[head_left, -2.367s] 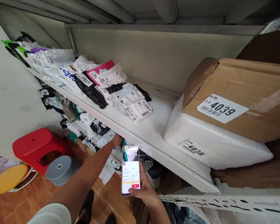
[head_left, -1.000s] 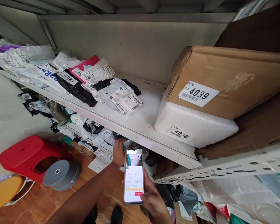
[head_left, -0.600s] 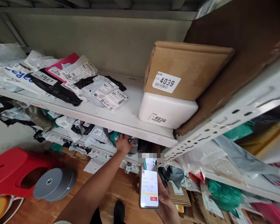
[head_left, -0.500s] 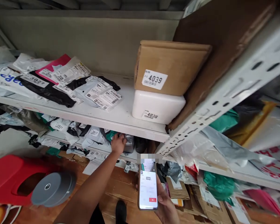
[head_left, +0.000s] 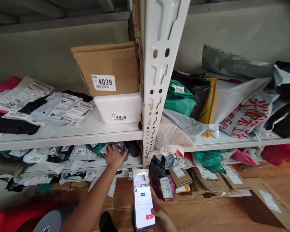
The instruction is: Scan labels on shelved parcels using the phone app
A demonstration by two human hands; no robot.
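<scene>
Head view: left hand at a dark parcel, phone in the right hand

The upper shelf holds labelled mailers and, beside the post, a carton marked 4039 stacked on a white box marked 4038; both hide their contents. Across the post, the right shelf bears a green bag, a yellow mailer and other bags. The lower shelf is crowded with bags, one labelled 3011. There the dark parcel lies just beyond the left fingers, next to the thumb; whether they grip it, I cannot tell. The right hand grasps the phone along its right edge, thumb at the screen's red button
</scene>
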